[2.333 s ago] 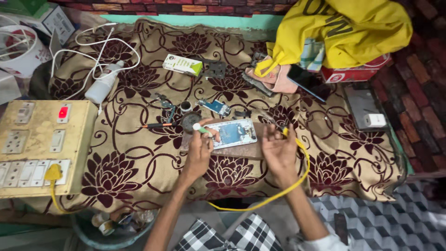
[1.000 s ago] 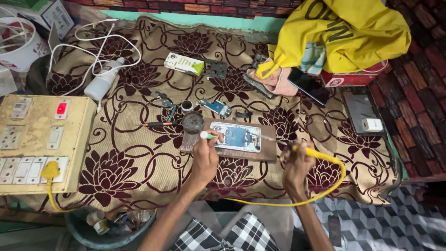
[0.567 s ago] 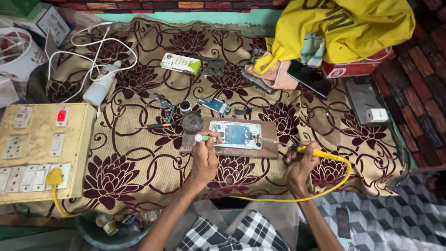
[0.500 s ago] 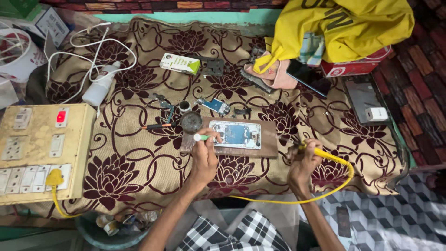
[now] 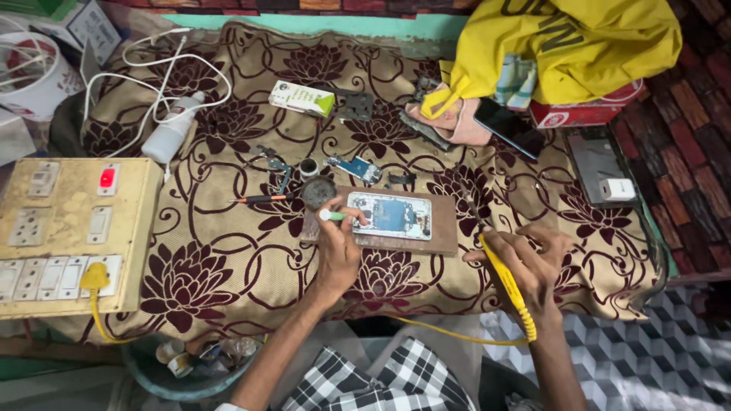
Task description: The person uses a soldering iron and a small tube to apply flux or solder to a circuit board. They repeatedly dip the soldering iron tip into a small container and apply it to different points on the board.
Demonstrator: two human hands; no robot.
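Yellow marks the soldering iron [image 5: 499,278] that the right hand [image 5: 533,266] grips by its handle, its dark tip pointing up and left over the floral cloth [image 5: 228,259]. Compared with the view two seconds back, this hand has drawn away from the opened phone [image 5: 391,215]: then the iron's tip sat at the phone's right edge, now it is held well to the right of the wooden board [image 5: 438,240], apart from the work. The yellow cord has shifted with it and loops down toward the person's lap.

The left hand [image 5: 337,255] has kept its place, fingers closed on a small green-and-white tool [image 5: 333,216] whose end touches the phone's left edge. The phone lies open, face up, on the board at the middle of the surface, and has not moved.

As a judgement, heat is off the phone for the moment, while the left hand goes on working at the same spot. The switchboard [image 5: 68,228] shows a red light lit.
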